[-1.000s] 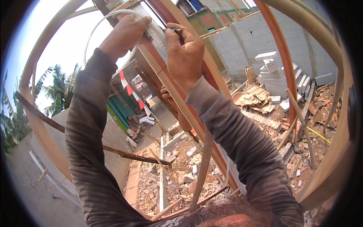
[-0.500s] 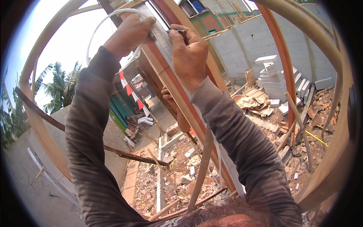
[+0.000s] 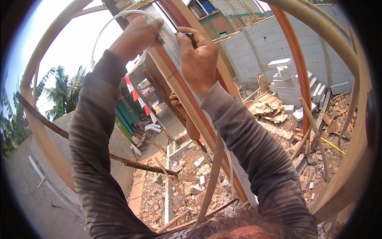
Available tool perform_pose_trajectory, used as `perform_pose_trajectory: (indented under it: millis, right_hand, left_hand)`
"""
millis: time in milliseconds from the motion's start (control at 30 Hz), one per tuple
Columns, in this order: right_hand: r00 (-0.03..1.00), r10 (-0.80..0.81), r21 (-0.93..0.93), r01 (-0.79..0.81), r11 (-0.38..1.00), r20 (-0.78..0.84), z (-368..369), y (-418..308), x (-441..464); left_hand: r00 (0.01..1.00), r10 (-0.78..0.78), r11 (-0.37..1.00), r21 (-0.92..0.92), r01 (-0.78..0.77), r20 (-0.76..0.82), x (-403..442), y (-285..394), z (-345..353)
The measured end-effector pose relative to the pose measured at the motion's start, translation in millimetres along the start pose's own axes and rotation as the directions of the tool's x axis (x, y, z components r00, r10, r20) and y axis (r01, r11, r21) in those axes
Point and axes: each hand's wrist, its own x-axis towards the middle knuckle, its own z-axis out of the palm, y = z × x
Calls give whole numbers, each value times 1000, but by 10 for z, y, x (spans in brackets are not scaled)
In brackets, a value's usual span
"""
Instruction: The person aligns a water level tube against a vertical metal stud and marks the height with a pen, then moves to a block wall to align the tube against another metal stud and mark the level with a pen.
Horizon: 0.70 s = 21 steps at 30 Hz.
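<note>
The left hand (image 3: 139,34) is closed near the upper end of the wooden post (image 3: 177,79), and its thumb and fingers pinch the clear tube (image 3: 96,40). The tube makes a wide loop around the outer side of this hand, at the left edge of the post. Where exactly the tube lies under the fingers, I cannot tell.

The right hand (image 3: 199,59) is at the other side of the post, a little lower. Its thumb and forefinger grasp a slim dark pen (image 3: 190,35), or something similar; the other fingers are curled. The pen lies roughly across the long axis of the post, and its thin end points to the left, toward the pale shiny strip (image 3: 169,36) between the two hands. This end is just beside the strip; whether it touches, I cannot tell. The left hand is the nearer one to the tube loop, while the pen is all within the right fingers.

Lower, behind the left edge of the post, bent fingers (image 3: 175,99) of another person are visible, apart from both hands. Farther, to the right, white blocks (image 3: 288,85) are stacked before the block wall (image 3: 254,40).
</note>
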Motion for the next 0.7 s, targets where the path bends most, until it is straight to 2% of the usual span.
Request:
perform_pose_trajectory:
  millis: [200,300,400,467,700]
  right_hand:
    - [1000,-4,26,4,1000,0,5,31,18]
    - [1000,7,37,-7,999,0,9,26,23]
    - [1000,8,27,-8,1000,4,7,14,27]
    - [1000,6,11,-6,1000,4,8,19,36]
    - [999,47,36,-48,998,24,7,-3,63]
  left_hand:
    - [999,-55,995,-85,54,2,1,-3,4]
    - [1000,8,999,-38,-9,-25,1,-91,61]
    - [999,17,992,-125,-22,-48,20,-102,74]
    - [999,-35,997,-74,34,-9,-3,-10,24]
    - [1000,-21,999,39,22,-7,-5,70,-57]
